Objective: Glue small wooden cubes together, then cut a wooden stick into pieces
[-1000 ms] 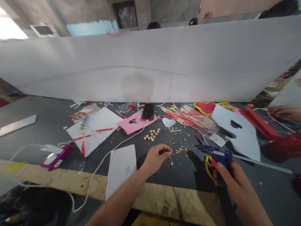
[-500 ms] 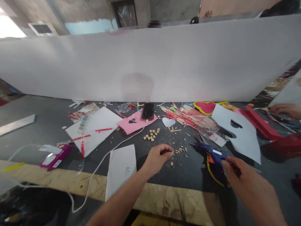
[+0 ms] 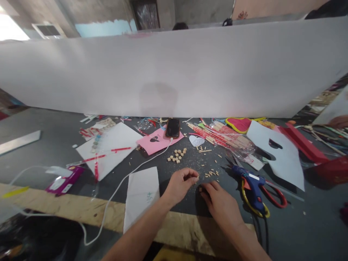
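Note:
My left hand (image 3: 181, 185) is closed in a pinch over the dark table, a small wooden stick piece barely showing at its fingertips. Just right of it, my right hand (image 3: 221, 201) reaches down to the tabletop, thumb and fingertips closing around a short wooden piece (image 3: 200, 189). Cut stick pieces (image 3: 211, 174) lie scattered beyond my hands. Farther left sits a cluster of small wooden cubes (image 3: 177, 156). A blue glue gun (image 3: 252, 183) rests right of my right hand, on top of scissors with a red handle (image 3: 280, 201).
A phone (image 3: 172, 128) on pink paper (image 3: 148, 145) has a white cable running left. Bagged striped sticks (image 3: 217, 134), a paper heart (image 3: 196, 140), white sheets (image 3: 282, 159) and a red box (image 3: 304, 141) surround the work area. A white panel (image 3: 163, 72) stands behind. Another person's hand (image 3: 338, 121) shows at right.
My right hand has let go of the glue gun, leaving it on the table, and moved left to the short wooden piece near my left hand. My left hand stays pinched, nearly still.

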Demonstrator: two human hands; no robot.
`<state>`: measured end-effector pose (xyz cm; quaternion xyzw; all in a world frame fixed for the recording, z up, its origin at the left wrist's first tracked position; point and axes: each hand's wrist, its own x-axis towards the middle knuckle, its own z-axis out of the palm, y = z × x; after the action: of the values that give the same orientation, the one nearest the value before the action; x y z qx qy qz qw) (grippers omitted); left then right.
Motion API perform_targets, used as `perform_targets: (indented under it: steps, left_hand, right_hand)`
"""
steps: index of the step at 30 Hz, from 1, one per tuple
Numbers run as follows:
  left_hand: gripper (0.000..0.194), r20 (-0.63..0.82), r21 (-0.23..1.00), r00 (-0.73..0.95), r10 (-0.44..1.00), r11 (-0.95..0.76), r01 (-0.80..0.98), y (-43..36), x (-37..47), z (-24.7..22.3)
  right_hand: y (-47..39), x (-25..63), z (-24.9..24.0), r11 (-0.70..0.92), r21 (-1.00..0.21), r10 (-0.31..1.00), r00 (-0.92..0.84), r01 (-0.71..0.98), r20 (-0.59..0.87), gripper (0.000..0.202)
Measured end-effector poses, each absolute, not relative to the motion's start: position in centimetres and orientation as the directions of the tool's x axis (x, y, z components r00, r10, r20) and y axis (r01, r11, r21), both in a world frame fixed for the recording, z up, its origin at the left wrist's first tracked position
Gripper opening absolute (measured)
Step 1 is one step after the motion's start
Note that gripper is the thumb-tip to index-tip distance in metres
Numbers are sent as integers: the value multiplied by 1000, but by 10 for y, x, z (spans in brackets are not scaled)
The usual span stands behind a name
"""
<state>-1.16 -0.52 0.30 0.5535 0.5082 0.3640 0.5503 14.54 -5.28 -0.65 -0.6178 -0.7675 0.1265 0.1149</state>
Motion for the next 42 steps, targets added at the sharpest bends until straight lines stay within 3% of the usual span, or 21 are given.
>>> perform_targets:
  steps: [4,18,42]
  left_hand:
    - [15,-154,981,230,961,121,150,-7,-11,2]
    - [15,-125,987,304,944,85,139,-21,1,16]
    - [11,-73,973,299,951,1,231,-30,5,22]
  right_hand:
    - [-51,143,-10,201,-380,979,-201,903,41,21]
    - [-59,161,19,173,-709,983,-73,683,170,19]
    - [-67,164,17,141,-763,989,-57,631,136,18]
